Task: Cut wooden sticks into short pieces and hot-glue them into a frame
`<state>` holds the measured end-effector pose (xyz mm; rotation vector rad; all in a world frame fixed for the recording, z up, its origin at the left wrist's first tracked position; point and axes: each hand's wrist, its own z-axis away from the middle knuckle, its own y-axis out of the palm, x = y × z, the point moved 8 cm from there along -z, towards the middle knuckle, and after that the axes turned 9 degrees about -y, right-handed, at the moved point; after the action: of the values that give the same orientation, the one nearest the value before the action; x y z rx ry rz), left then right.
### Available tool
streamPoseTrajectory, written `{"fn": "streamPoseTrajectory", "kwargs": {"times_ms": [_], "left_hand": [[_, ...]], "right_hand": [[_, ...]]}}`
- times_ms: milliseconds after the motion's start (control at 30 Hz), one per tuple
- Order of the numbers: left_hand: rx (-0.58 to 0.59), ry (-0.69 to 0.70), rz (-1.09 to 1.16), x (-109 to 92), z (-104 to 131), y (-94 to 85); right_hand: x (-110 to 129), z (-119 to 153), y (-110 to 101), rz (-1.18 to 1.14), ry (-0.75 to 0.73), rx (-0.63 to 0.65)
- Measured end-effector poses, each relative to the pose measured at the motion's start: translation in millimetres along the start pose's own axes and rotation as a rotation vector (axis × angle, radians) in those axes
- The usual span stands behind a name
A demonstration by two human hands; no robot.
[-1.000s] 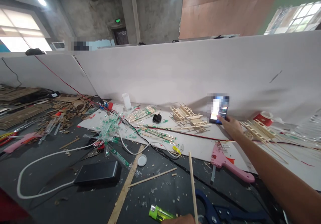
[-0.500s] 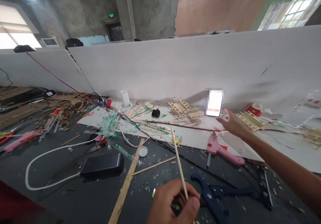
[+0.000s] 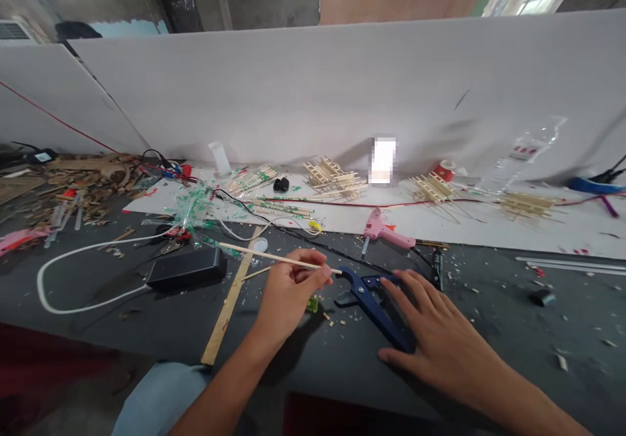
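Observation:
My left hand (image 3: 293, 286) pinches a thin wooden chopstick (image 3: 264, 253), which lies nearly level and points to the left. The chopstick's right end is close to the curved jaw of a navy blue hand cutter (image 3: 374, 312) on the dark table; whether they touch I cannot tell. Over the cutter's handles my right hand (image 3: 430, 325) is spread, fingers apart and not closed round them. A small yellow-green object (image 3: 312, 304) shows below my left hand, partly hidden. Short cut bits of wood (image 3: 328, 319) lie beside the cutter.
Behind the cutter lies a pink glue gun (image 3: 386, 231). Small stick-built structures (image 3: 332, 178) and a lit phone (image 3: 384, 161) stand by the white partition. Green-printed wrappers (image 3: 188, 208), a black power bank (image 3: 186, 268) with a white cable, and a wooden strip (image 3: 229, 309) are at left.
My right hand has come back from near the phone to above the blue cutter. My left hand has tipped the chopstick from steep to nearly level, its end now near the jaw.

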<state>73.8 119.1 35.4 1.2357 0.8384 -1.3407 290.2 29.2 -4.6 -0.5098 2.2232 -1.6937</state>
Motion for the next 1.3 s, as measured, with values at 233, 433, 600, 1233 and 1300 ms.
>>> {"fn": "streamPoseTrajectory", "kwargs": {"times_ms": [233, 433, 600, 1233, 1300], "left_hand": [[0.019, 0.029, -0.013, -5.4, -0.3, -1.2], [0.076, 0.039, -0.035, -16.6, 10.8, -0.4], [0.334, 0.11, -0.115, -30.3, 27.8, 17.8], [0.293, -0.113, 0.202, -2.2, 22.0, 29.4], [0.29, -0.142, 0.163, 4.4, 20.7, 30.0]], "right_hand": [[-12.8, -28.7, -6.3, -0.087, -0.063, 0.049], [-29.0, -30.4, -25.6, -0.166, 0.227, 0.035], [-47.1, -29.1, -34.9, -0.692, 0.381, -0.037], [-19.6, -36.4, -31.0, -0.894, 0.143, 0.035], [-14.2, -36.7, -35.5, -0.853, 0.1, 0.009]]}}
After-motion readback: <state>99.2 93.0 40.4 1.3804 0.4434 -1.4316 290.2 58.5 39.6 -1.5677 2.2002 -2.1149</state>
